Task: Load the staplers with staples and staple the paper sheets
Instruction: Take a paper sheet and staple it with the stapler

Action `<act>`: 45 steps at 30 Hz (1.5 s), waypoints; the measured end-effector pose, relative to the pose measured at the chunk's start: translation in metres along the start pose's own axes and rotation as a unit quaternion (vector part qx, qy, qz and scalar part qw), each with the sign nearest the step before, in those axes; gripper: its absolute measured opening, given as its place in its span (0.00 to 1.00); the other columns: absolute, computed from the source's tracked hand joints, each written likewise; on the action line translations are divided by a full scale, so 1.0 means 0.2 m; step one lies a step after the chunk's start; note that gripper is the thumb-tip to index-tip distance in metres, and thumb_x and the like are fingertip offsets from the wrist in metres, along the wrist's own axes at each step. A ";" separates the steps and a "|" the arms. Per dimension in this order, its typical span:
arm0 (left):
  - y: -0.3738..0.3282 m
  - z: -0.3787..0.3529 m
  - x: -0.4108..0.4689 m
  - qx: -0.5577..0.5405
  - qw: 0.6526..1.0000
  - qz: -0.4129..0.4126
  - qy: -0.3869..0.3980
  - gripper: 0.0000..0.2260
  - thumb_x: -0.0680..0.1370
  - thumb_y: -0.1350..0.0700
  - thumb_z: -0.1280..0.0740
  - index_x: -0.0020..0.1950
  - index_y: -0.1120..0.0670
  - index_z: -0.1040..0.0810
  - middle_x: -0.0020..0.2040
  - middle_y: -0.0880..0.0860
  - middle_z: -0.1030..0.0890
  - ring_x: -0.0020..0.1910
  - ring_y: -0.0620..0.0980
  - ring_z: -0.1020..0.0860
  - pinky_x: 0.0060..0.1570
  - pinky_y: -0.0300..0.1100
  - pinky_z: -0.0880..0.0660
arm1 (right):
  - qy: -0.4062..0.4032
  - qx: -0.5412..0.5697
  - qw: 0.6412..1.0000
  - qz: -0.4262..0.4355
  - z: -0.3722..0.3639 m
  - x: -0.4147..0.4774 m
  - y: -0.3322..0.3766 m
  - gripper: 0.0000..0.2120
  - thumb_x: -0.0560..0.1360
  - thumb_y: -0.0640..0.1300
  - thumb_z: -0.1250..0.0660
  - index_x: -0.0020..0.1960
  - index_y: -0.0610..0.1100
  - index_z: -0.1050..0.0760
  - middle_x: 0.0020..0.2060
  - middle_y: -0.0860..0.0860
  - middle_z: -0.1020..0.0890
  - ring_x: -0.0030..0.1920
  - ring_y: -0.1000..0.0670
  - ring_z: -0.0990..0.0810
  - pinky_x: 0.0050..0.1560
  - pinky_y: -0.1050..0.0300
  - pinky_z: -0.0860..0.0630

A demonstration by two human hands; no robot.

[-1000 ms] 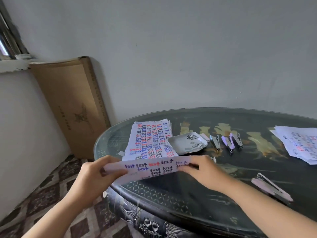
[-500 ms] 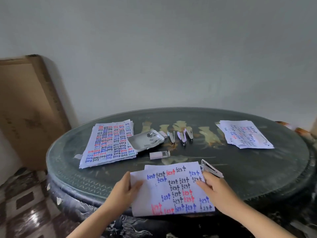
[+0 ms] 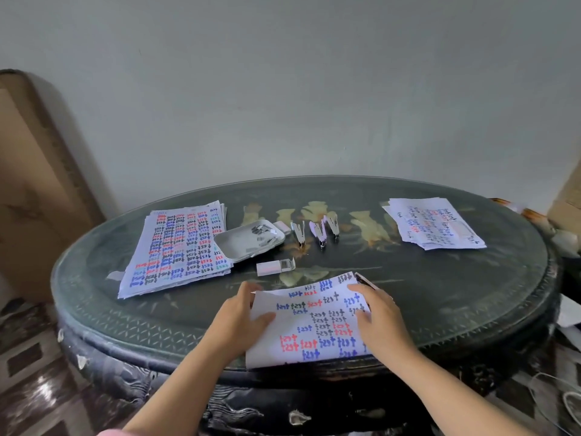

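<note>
A few paper sheets (image 3: 314,328) with coloured handwriting lie on the near edge of the round dark table (image 3: 456,294). My left hand (image 3: 242,313) holds their left edge, thumb on top. My right hand (image 3: 382,319) rests on their right side, fingers spread over the paper. An open pink stapler (image 3: 364,280) lies just beyond my right fingertips, partly under the sheets. Three more staplers (image 3: 317,232) stand in a row at the table's middle. A white tray (image 3: 248,239) holds loose staples, and a small open staple box (image 3: 275,267) lies in front of it.
A thick stack of written sheets (image 3: 179,247) lies at the left of the table, a smaller stack (image 3: 434,226) at the right. A cardboard panel (image 3: 34,184) leans on the wall at left. Cables (image 3: 559,401) lie on the floor at right.
The view swung right from the left stack. Both hands carried the sheets from the table's left edge to its near middle and laid them flat.
</note>
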State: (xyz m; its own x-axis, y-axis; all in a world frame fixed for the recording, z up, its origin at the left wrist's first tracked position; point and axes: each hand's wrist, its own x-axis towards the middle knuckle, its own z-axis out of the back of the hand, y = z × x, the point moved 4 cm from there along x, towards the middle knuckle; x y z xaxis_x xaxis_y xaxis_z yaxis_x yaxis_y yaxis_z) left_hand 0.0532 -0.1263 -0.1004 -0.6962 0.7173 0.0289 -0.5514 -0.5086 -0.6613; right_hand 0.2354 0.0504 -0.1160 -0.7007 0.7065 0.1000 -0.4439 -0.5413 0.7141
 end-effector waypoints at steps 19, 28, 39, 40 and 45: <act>0.13 -0.01 0.18 0.138 0.987 -0.022 -0.081 0.23 0.76 0.44 0.34 0.70 0.47 0.30 0.64 0.49 0.27 0.63 0.53 0.32 0.62 0.45 0.35 | -0.058 -0.254 0.962 0.083 -0.09 0.21 0.01 0.18 0.81 0.45 0.43 0.69 0.46 0.28 0.53 0.49 0.28 0.54 0.49 0.28 0.44 0.55 0.26; 0.15 -0.01 0.19 0.204 0.978 0.001 -0.038 0.24 0.77 0.40 0.39 0.72 0.45 0.32 0.66 0.48 0.32 0.66 0.52 0.36 0.64 0.47 0.36 | -0.046 -0.332 0.934 0.121 -0.10 0.18 0.01 0.18 0.78 0.46 0.37 0.66 0.43 0.25 0.51 0.47 0.25 0.50 0.47 0.25 0.44 0.55 0.27; -0.18 -0.20 -0.21 0.299 0.951 -0.080 -0.012 0.26 0.82 0.44 0.56 0.71 0.54 0.30 0.70 0.54 0.29 0.70 0.54 0.31 0.69 0.58 0.47 | -0.079 -0.407 0.899 0.142 -0.13 0.17 0.04 0.12 0.69 0.36 0.30 0.53 0.38 0.20 0.45 0.43 0.22 0.45 0.41 0.24 0.45 0.47 0.23; -0.13 -0.25 -0.22 0.305 0.950 -0.069 0.005 0.27 0.82 0.44 0.58 0.70 0.54 0.29 0.68 0.56 0.26 0.68 0.57 0.28 0.66 0.60 0.46 | -0.078 -0.401 0.900 0.152 -0.13 0.16 0.05 0.11 0.69 0.36 0.30 0.51 0.38 0.19 0.45 0.44 0.22 0.46 0.42 0.23 0.47 0.47 0.23; -0.06 -0.29 -0.23 0.272 0.961 -0.043 -0.001 0.30 0.74 0.39 0.74 0.75 0.48 0.61 0.77 0.53 0.55 0.76 0.54 0.54 0.74 0.52 0.62 | -0.070 -0.343 0.912 0.212 -0.18 0.08 0.09 0.17 0.73 0.44 0.30 0.59 0.37 0.20 0.56 0.42 0.18 0.59 0.43 0.20 0.64 0.46 0.28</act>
State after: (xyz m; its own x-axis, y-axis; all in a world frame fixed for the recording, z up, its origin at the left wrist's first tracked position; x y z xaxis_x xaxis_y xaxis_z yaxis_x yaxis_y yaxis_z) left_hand 0.1182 -0.1254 -0.1366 -0.6380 0.7671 0.0675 -0.7652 -0.6217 -0.1670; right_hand 0.1965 0.0361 -0.1264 -0.8336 0.3925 0.3887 -0.4282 -0.9036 -0.0059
